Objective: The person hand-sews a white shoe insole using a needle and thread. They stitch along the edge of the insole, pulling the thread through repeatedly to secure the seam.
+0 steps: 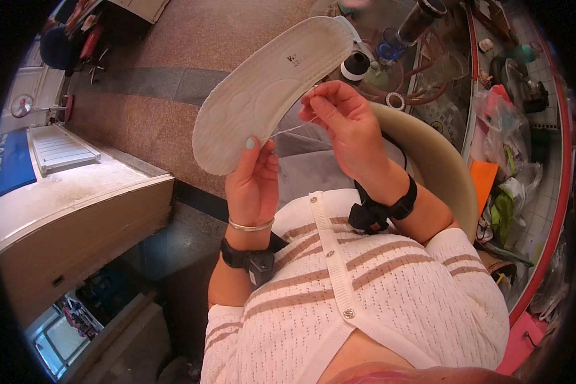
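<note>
1. Insole (269, 89): white, embossed, held up in front of the chest, heel end low-left, toe end high-right.
2. Left hand (253, 185): fingers closed on the insole's lower edge, thumb on its face; bangle and black wrist strap on the forearm.
3. Right hand (345, 125): fingers pinched shut on a thin thread (291, 130) just beside the insole's right edge; whether a needle is held cannot be told. Black strap on the wrist.
4. Thread: runs taut from the right fingers toward the left thumb.
5. Spool (355, 65): black and white, behind the insole on a glass table (454, 109).
6. Cabinet (77, 205): beige, at the person's left.
7. Bags (502, 160): plastic, far right.
</note>
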Tool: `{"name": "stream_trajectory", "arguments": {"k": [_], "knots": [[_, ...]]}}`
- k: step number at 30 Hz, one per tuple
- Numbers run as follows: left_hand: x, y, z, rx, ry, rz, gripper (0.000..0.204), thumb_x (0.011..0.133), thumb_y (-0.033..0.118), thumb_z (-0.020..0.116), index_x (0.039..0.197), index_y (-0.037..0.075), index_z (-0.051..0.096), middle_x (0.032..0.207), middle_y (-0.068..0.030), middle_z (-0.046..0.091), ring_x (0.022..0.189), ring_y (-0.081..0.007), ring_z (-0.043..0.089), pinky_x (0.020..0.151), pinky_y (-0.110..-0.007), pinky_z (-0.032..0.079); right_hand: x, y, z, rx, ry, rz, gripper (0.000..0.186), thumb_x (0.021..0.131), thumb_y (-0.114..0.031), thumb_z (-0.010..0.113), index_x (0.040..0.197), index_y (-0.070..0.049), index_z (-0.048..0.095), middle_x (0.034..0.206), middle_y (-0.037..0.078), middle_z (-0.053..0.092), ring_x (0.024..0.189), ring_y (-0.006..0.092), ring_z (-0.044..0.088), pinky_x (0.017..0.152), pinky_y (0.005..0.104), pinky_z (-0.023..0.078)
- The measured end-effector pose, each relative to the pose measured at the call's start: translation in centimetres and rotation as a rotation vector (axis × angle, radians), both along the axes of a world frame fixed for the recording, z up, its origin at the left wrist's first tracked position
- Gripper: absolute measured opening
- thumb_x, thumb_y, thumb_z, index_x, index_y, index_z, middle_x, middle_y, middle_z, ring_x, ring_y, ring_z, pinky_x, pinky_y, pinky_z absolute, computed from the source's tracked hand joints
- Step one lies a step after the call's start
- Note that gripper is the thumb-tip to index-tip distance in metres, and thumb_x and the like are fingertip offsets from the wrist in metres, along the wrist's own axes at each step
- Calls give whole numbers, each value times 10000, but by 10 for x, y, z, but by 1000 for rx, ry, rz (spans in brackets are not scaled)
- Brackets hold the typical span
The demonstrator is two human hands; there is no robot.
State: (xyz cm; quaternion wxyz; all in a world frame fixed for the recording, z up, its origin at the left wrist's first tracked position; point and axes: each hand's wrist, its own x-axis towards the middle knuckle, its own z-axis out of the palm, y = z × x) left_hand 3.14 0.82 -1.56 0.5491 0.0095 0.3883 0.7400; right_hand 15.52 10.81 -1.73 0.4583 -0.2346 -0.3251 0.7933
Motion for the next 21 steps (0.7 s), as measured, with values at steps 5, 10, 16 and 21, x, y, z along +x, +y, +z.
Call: {"name": "stream_trajectory", "arguments": {"k": [5,10,16,21], "knots": [[0,0,-1,-17,-1,14,124,851,152,547,905,49,590,863,-53,620,801,-124,577,673,-224,449,-2,1,-4,163,-47,-70,66,784,-1,595,849,-15,595,818,30,604,767,84,555,716,202,447],[-1,-2,-2,-14,9,10,126,844,143,555,913,43,589,862,-53,620,792,-128,580,674,-230,451,0,1,1,136,-110,-102,82,771,-5,617,853,-7,618,798,17,613,719,55,543,676,180,441],[2,0,5,-67,141,6,119,825,115,577,920,43,585,856,-42,616,780,-132,579,669,-235,447,2,2,0,128,-194,-132,78,774,-29,623,847,-1,625,765,1,609,681,34,525,628,162,426],[6,1,10,-108,240,33,113,816,103,587,915,47,586,847,-35,609,760,-130,573,655,-227,439,3,3,-1,157,-305,-149,99,771,-46,629,863,-11,617,740,-1,591,616,39,475,555,166,382]]}}
